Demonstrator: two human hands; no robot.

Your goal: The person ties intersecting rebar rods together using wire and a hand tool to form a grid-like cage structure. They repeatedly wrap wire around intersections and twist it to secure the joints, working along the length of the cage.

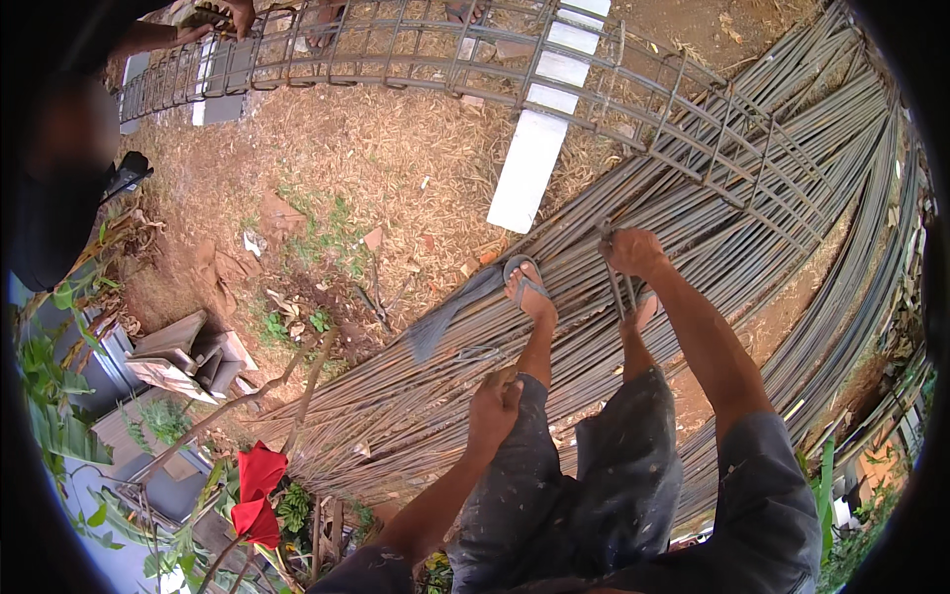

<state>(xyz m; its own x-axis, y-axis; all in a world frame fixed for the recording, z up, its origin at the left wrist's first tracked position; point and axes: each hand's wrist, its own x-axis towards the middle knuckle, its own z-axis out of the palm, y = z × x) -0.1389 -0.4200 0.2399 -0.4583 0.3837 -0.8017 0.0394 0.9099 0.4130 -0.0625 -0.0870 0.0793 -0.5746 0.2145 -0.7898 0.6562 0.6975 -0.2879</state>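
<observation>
My right hand is closed around a pair of dark metal pincers, their two long handles hanging below the fist, over my right foot. My left hand is by my left knee with its fingers curled in. Whether anything is inside it is hidden. Under my feet spreads a wide pile of long steel rebars. A small bent wire loop rests on the bars ahead of my left hand. Beyond my right hand stretches a rebar cage of long bars and square stirrups.
White boards lie under the cage. At the far left, another person's hands touch the cage's end. Dark mesh lies on the bars' left edge. Broken wooden boxing, branches and red flowers stand at the left.
</observation>
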